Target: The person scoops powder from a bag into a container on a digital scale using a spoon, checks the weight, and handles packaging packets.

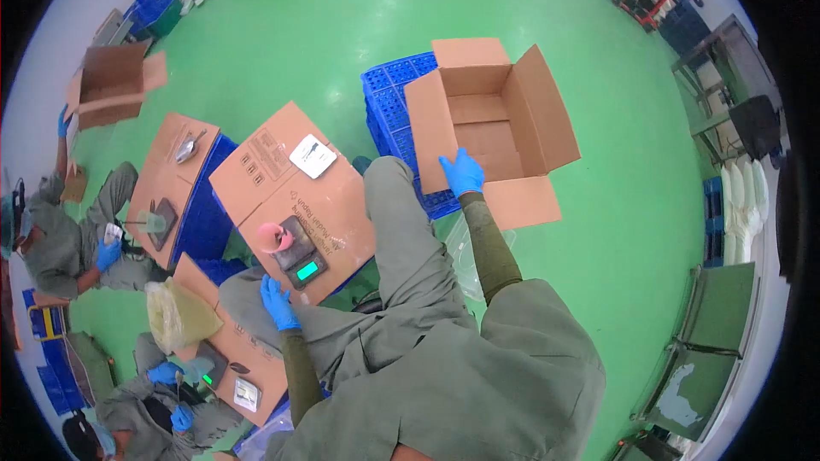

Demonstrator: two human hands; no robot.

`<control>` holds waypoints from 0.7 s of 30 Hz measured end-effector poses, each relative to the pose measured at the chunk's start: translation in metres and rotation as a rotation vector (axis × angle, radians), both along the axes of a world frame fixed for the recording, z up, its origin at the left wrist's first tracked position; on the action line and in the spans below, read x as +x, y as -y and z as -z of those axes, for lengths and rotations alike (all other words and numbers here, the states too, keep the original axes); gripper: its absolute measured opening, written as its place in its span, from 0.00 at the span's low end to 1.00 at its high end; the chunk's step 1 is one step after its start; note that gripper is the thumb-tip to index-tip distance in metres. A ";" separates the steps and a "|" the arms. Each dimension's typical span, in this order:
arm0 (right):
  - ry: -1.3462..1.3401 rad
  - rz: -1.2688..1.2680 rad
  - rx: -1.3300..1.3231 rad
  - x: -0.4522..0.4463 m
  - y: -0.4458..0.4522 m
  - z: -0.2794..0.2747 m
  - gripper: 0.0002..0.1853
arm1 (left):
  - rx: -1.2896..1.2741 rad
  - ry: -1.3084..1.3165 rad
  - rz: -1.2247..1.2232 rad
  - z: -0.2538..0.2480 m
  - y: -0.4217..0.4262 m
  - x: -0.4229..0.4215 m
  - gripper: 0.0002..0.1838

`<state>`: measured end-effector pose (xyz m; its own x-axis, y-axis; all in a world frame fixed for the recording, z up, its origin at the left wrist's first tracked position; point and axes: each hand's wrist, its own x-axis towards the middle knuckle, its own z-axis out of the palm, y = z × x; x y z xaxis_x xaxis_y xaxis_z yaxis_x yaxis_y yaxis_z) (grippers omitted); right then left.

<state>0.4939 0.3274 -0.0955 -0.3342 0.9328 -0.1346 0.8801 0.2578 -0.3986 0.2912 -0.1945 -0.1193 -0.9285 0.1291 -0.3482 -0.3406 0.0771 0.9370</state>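
Note:
My left hand (278,302), in a blue glove, rests by my knee with its fingers stretched out and nothing in them. Just above it is a digital scale (306,270) with a lit green display. A pink cup (273,238) with something dark inside stands on or against the scale's far end; the contact is unclear. My right hand (462,173), also gloved, grips the near left edge of an open cardboard box (489,149). The box's flaps are spread and no contents show. A white pack with a dark label (313,156) lies on the cardboard-topped table (269,172).
Blue crates (393,102) stand under and beside the box. A clear plastic container (465,256) is on the floor by my right arm. Two co-workers (64,230) sit at similar cardboard-topped tables on the left, with scales and a yellowish bag (181,316).

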 end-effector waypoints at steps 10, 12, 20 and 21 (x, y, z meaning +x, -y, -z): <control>0.082 -0.044 0.105 -0.010 -0.012 0.001 0.34 | 0.019 -0.050 -0.026 0.002 -0.010 0.007 0.27; -0.028 -0.105 0.266 -0.017 -0.009 -0.003 0.35 | -0.023 -0.135 -0.014 -0.021 -0.017 0.016 0.28; -0.627 -0.580 0.167 -0.114 0.138 -0.103 0.26 | -0.187 -0.294 0.041 -0.035 -0.018 -0.018 0.31; -0.602 -0.679 0.131 -0.128 0.154 -0.105 0.26 | -0.204 -0.347 0.047 -0.039 -0.018 -0.024 0.31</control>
<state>0.3663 0.1729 0.0092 -0.7957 0.5062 0.3326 0.1764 0.7190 -0.6722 0.2669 -0.1770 -0.0806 -0.9901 0.1348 -0.0378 0.0017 0.2817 0.9595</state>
